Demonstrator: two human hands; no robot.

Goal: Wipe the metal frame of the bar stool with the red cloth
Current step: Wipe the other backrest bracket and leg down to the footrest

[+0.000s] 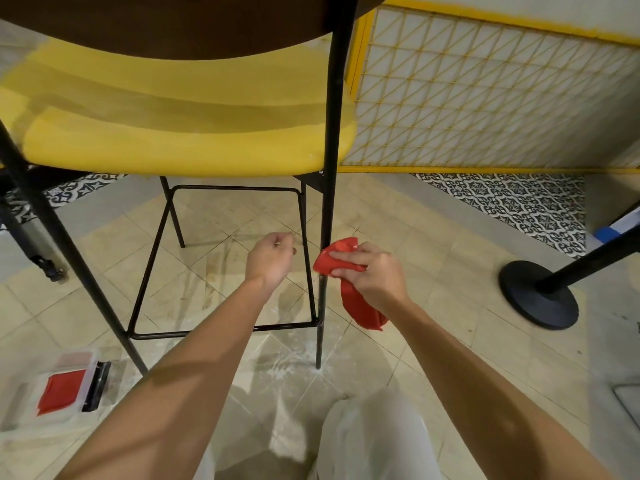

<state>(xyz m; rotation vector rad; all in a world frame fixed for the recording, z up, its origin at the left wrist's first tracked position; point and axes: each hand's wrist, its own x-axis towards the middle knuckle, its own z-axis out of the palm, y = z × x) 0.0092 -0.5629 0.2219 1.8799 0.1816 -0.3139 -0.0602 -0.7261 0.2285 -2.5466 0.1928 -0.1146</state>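
The bar stool has a yellow seat (180, 133) and a thin black metal frame (330, 140) with a footrest bar (225, 330). My right hand (374, 271) grips a red cloth (341, 259) and presses it against the near right leg, a little above the footrest joint. A tail of the cloth hangs below my wrist. My left hand (272, 259) hovers just left of that leg with its fingers loosely curled, holding nothing and touching nothing.
A clear plastic box (20, 396) with a red cloth inside lies on the tiled floor at the lower left, a black strip beside it. A black stanchion base (519, 292) stands at the right. A yellow grid panel (485, 98) stands behind the stool. My knee is at bottom centre.
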